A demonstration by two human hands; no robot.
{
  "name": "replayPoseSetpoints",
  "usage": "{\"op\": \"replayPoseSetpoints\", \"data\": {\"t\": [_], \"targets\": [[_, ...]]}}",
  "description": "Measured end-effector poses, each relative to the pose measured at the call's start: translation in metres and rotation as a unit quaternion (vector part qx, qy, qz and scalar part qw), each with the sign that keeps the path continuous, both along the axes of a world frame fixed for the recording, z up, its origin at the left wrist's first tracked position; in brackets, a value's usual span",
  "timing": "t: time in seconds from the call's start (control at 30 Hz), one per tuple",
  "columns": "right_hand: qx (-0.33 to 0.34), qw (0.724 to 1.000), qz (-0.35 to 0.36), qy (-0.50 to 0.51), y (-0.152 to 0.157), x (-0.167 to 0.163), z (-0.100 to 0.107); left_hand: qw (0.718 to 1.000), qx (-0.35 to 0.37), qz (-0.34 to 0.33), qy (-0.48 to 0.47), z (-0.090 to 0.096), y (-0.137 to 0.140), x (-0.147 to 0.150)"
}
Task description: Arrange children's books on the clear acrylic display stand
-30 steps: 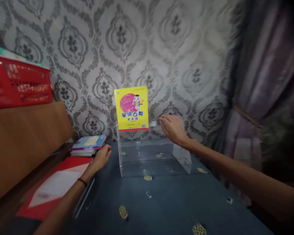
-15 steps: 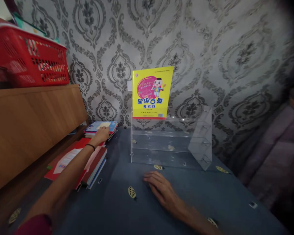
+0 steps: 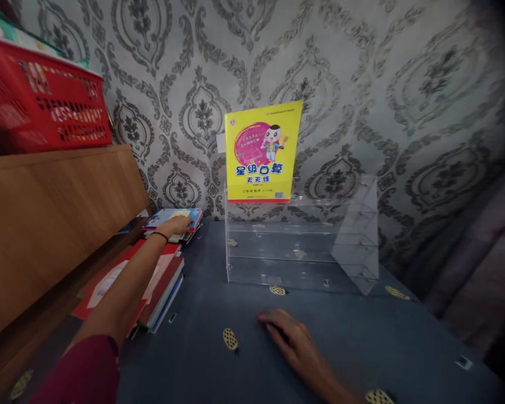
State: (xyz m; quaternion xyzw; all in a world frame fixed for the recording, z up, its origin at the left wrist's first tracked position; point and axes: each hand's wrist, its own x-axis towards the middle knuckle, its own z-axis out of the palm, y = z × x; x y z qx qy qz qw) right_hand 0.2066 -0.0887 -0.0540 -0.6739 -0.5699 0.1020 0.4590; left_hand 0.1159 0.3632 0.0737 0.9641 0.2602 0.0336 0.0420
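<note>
My left hand [image 3: 177, 225] reaches far forward onto a stack of books at the back left. Its fingertips are at the right side of the blue-covered top book [image 3: 162, 215], which lies flat; the hand looks open, though the fingers are partly hidden. My right hand [image 3: 292, 338] rests loosely on the table with nothing in it, its fingers relaxed and open. Beyond it stands a clear acrylic tiered rack [image 3: 353, 235]. A yellow workbook [image 3: 258, 151] with a cartoon child on its cover stands upright at the rack's top left.
Nearer on the left lies another pile of books [image 3: 164, 297] with a red folder [image 3: 90, 300] on it, partly under my left forearm. A wooden cabinet [image 3: 59, 224] bears a red plastic basket [image 3: 67, 106]. Dark blue cloth with pineapple prints covers the table [image 3: 193, 353]. Patterned wallpaper is behind.
My left hand has moved slightly right across the top book towards its edge, with more sleeve showing. My right hand has drawn a little back from the rack. The view has shifted slightly.
</note>
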Motion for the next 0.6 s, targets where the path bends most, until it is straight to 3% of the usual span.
{"op": "replayPoseSetpoints", "data": {"t": [0.3, 0.6], "targets": [[0.006, 1.0, 0.0, -0.015, 0.0, 0.004, -0.01, 1.0, 0.019, 0.001, 0.021, -0.005, -0.01, 0.016], [0.017, 0.999, -0.021, -0.03, 0.0, 0.003, -0.019, 0.995, 0.073, -0.042, -0.059, 0.003, -0.033, -0.022]]}}
